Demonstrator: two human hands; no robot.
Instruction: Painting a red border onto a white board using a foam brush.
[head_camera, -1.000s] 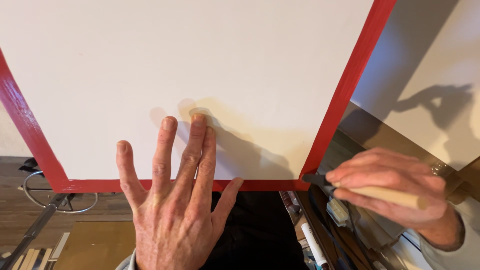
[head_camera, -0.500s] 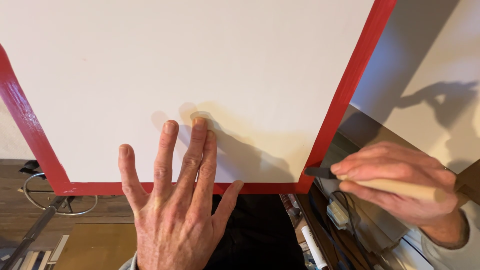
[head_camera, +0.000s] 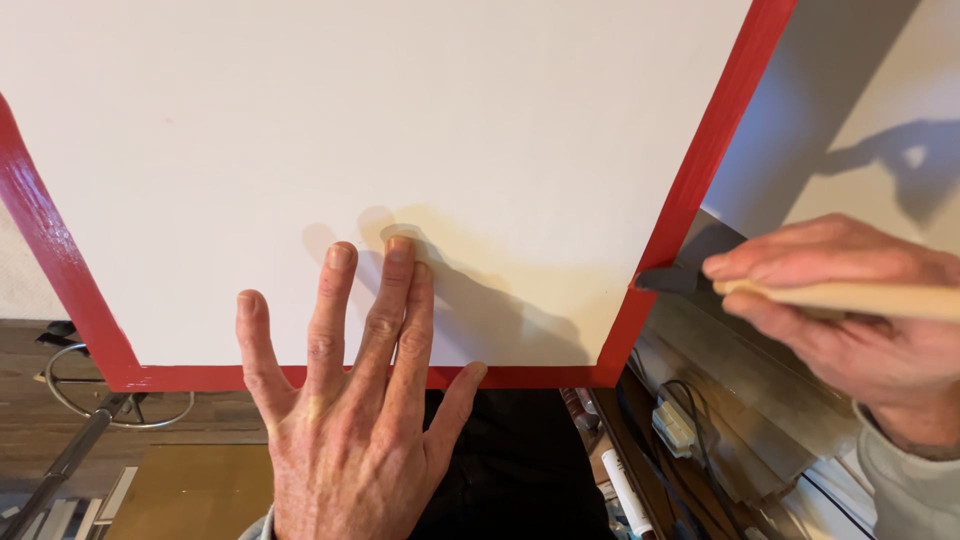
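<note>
The left hand (head_camera: 350, 420) lies flat on a big white board (head_camera: 400, 130). Its fingers are spread wide and point up and away from the person. The palm and thumb hang over the bottom edge of the board. The fingertips press on the white part. This hand grasps nothing; it is open and only pushes down.

The right hand (head_camera: 850, 310) comes in from the right side. Its fingers are curled tight around a pale wooden brush handle (head_camera: 860, 298). The handle lies almost level. The dark brush tip (head_camera: 665, 281) touches the right edge of the board, low down near the corner.

The board fills most of the view. It has a shiny red border (head_camera: 700, 180) along its left, bottom and right edges. The bottom red strip passes under the left hand. The red looks wet and glossy on the left side.

A white wall (head_camera: 880, 90) shows to the right of the board, with the shadow of a hand on it. Below the right hand lie a white marker (head_camera: 625, 490), a small white plug (head_camera: 675, 425) with dark cords, and some pale strips. At the bottom left sit a metal ring (head_camera: 110, 390) and a grey rod (head_camera: 60, 465) on a wooden floor. There is open room between the two hands, along the bottom edge of the board.
</note>
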